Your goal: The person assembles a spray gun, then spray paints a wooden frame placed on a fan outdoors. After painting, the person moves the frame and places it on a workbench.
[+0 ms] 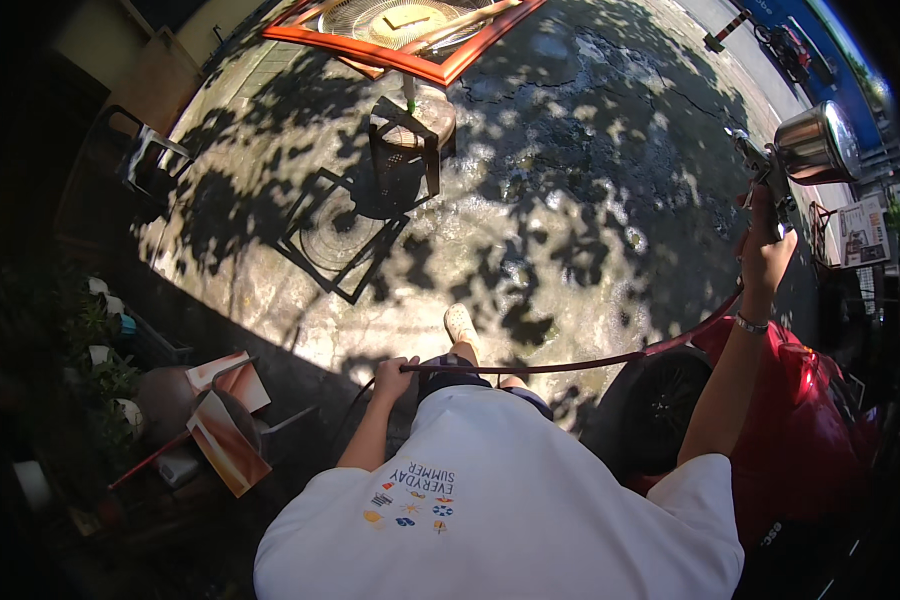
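Note:
My right hand (765, 245), raised at the right, grips a metal spray gun (770, 170) with a silver cup (815, 145). A dark red hose (570, 368) runs from below it across my body, and my left hand (393, 375) is closed around it near my waist. Ahead, a wooden frame with orange-brown edges (448, 70) holds a round wire fan grille (390, 22) and pale slats, raised above a plastic stool (405, 140). Its shadow falls on the pavement.
A dark chair (145, 155) stands at upper left. Potted plants (110, 370) and low items with copper-coloured panels (225, 445) are at lower left. A red car (780, 400) is close on my right. A signboard (860, 235) and parked motorbike (790, 55) are beyond.

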The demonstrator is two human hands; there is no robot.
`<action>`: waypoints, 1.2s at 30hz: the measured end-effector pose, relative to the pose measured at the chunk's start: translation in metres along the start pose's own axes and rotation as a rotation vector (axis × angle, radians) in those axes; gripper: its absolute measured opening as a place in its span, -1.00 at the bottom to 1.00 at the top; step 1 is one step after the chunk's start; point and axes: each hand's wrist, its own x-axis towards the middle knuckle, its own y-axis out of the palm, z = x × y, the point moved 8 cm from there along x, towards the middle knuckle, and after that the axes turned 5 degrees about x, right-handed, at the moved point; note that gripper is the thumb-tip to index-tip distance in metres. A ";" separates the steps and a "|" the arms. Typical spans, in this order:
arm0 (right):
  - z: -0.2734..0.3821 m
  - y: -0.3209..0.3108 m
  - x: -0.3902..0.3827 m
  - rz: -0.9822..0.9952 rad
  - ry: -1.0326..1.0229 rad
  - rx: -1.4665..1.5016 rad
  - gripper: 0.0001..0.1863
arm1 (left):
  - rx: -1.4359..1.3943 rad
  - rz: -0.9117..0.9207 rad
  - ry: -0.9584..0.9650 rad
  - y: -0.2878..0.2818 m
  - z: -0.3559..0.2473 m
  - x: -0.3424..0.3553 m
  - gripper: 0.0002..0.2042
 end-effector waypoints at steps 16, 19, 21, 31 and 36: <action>-0.139 0.150 0.189 0.261 -0.023 0.151 -0.72 | 0.138 -0.393 -0.082 -0.076 -0.163 0.092 -0.60; -0.149 0.170 0.164 0.430 0.120 0.302 -0.73 | 0.161 -0.504 -0.098 -0.087 -0.179 0.075 -0.60; -0.146 0.179 0.140 0.564 0.187 0.347 -0.78 | 0.223 -0.550 -0.122 -0.097 -0.179 0.065 -0.61; -0.065 0.200 0.057 1.106 -0.119 0.501 -0.59 | 0.213 -0.618 -0.126 -0.126 -0.166 0.045 -0.58; -0.074 0.222 0.073 0.888 -0.023 0.468 -0.81 | 0.241 -0.585 -0.145 -0.129 -0.176 0.047 -0.60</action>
